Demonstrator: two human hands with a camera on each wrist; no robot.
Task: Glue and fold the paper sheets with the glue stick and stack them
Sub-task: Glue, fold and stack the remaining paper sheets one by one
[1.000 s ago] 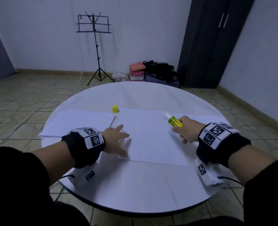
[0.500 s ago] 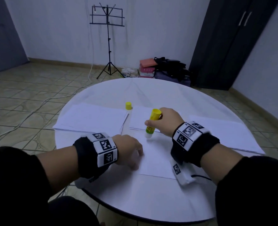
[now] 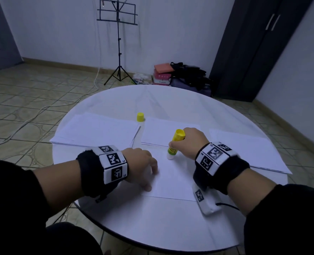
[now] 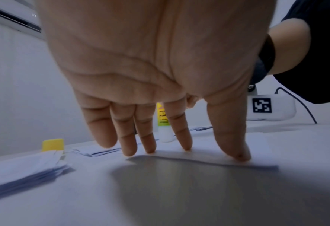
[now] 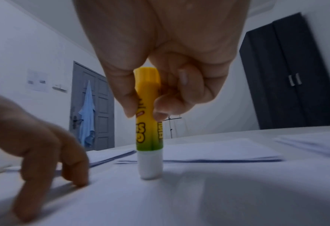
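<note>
Left hand (image 3: 141, 162) splayed, fingertips down; right hand (image 3: 189, 142) apparently pinching, fingers curled.

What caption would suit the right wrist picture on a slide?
Right hand holds the glue stick upright, tip on the sheet, while left fingers pin its edge.

The glue stick (image 3: 175, 144) is yellow at the top, fading to green lower down, with a white end; its loose cap (image 3: 140, 117) is yellow. The paper sheet (image 3: 172, 179), the paper piles (image 3: 97, 130) and the round table (image 3: 152, 218) are all white. Both wristbands (image 3: 112, 164) are black with white panels bearing black square-code patterns, the sleeves (image 3: 9, 199) are black, the wardrobe (image 3: 253, 48) is dark, and the floor (image 3: 32, 92) is beige tile.
</note>
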